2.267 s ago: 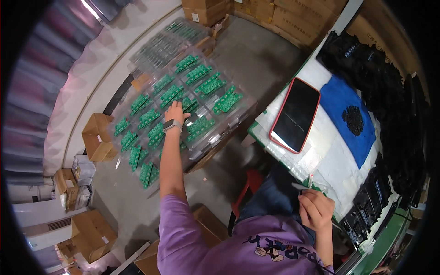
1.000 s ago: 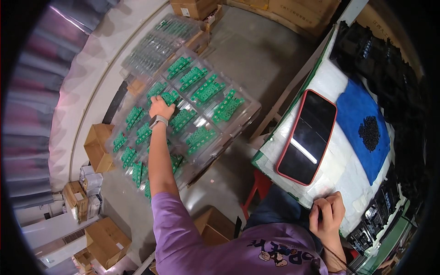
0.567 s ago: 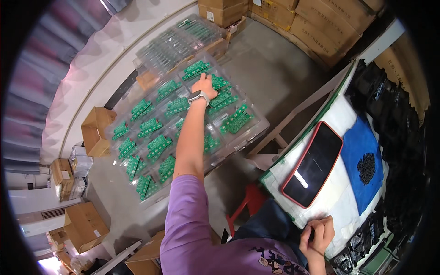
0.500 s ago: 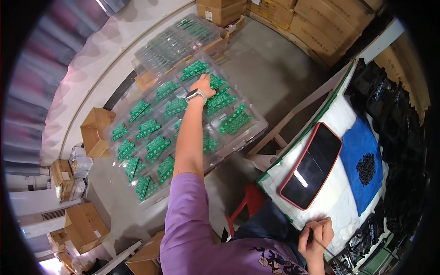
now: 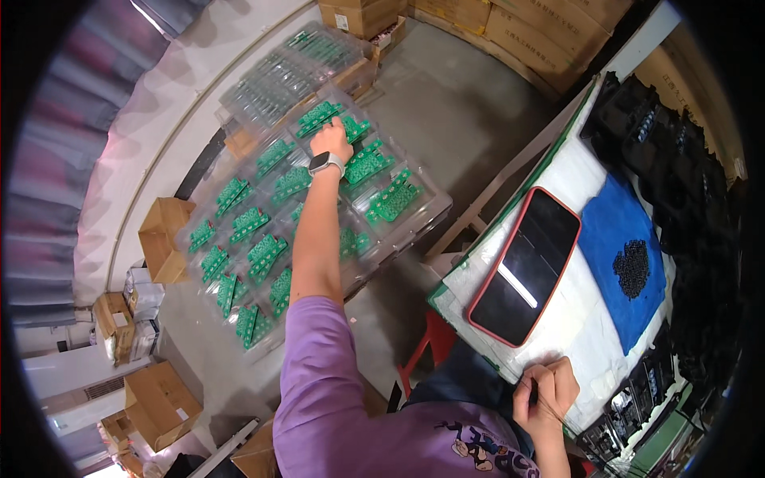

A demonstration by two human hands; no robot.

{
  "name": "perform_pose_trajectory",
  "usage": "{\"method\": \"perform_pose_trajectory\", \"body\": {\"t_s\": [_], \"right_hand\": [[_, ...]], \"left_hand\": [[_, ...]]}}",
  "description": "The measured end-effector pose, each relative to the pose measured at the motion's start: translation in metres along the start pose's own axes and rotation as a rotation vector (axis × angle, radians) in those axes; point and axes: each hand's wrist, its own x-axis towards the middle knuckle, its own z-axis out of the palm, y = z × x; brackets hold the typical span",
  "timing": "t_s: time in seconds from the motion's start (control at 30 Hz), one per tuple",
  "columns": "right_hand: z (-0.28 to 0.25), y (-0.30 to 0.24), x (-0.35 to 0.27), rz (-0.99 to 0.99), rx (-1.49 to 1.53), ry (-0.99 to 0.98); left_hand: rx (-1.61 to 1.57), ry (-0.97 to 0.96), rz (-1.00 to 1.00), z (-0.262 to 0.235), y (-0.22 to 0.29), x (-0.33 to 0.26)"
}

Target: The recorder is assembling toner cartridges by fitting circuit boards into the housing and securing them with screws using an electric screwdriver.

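Observation:
My left hand, with a watch on the wrist, reaches far out over a clear plastic tray. Its fingers curl down at the far part of the tray, against a green circuit board; the fingertips are hidden, so a grip on the board does not show. Similar boards lie in small stacks in the tray's compartments, such as this stack. At the near edge of the white-covered table, my right hand is closed around a thin dark stick-like thing, mostly hidden by the fingers.
On the table a phone in a red case lies beside a blue cloth with a heap of small black parts. Black molded parts line the right side. More clear trays and cardboard boxes stand around; a red stool is below.
The whole view has shifted a little. My left hand stays by the same far boards, its fingers now more curled. My right hand remains closed at the table's edge.

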Motion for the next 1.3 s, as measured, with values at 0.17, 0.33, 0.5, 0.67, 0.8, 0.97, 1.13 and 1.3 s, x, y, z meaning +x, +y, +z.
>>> {"method": "perform_pose_trajectory", "body": {"t_s": [0.17, 0.33, 0.5, 0.67, 0.8, 0.97, 1.13, 1.3], "right_hand": [[-0.004, -0.005, 0.003, -0.042, -0.008, 0.020], [-0.011, 0.000, -0.004, -0.144, 0.002, 0.101], [-0.012, 0.017, -0.024, -0.213, 0.069, 0.206], [-0.047, -0.007, -0.063, -0.295, 0.367, 0.353], [-0.089, -0.012, -0.110, -0.004, 0.642, 0.379], [-0.132, 0.017, -0.182, 0.273, 0.728, 0.530], [-0.153, 0.055, -0.230, 0.565, 1.132, 0.707], [-0.211, 0.105, -0.262, 0.431, 0.949, 1.045]], "left_hand": [[-0.297, 0.122, -0.274, -0.031, -0.024, -0.014], [-1.583, 0.361, -0.319, -0.093, -0.023, -0.062], [-2.103, -0.197, -0.274, -0.204, 0.015, -0.173], [-2.279, -0.584, -0.058, -0.280, 0.107, -0.307], [-2.187, -0.935, -0.010, -0.289, 0.191, -0.363], [-1.964, -1.255, 0.192, -0.305, 0.296, -0.414], [-1.840, -1.188, 0.342, -0.322, 0.379, -0.453], [-1.908, -1.203, 0.280, -0.307, 0.415, -0.442]]}}
